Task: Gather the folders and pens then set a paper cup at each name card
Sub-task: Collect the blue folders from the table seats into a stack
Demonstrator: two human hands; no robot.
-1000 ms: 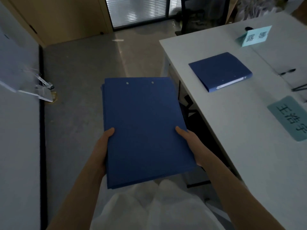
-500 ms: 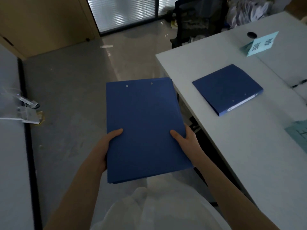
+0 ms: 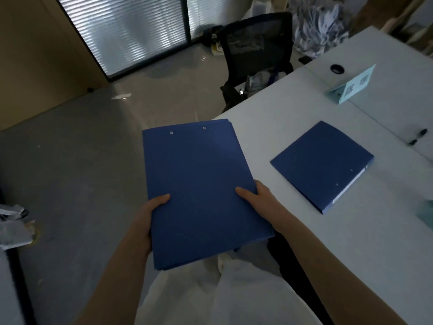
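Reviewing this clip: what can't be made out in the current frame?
- Stack of folders: how many, edges overlap, head view.
- Name card: print blurred, unreadable.
- Pen: small, dark; the right frame edge may cut off others.
- Teal card: cut off by the right edge.
- Paper cups: none in view.

Open white surface point(image 3: 293, 127) around a lone blue folder point(image 3: 322, 165); name card point(image 3: 351, 86) and pen point(image 3: 418, 137) well beyond; chair point(image 3: 256, 57) at far edge.

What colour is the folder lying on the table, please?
Dark blue, with a pale strip along its spine edge; the folder shows clearly in the head view.
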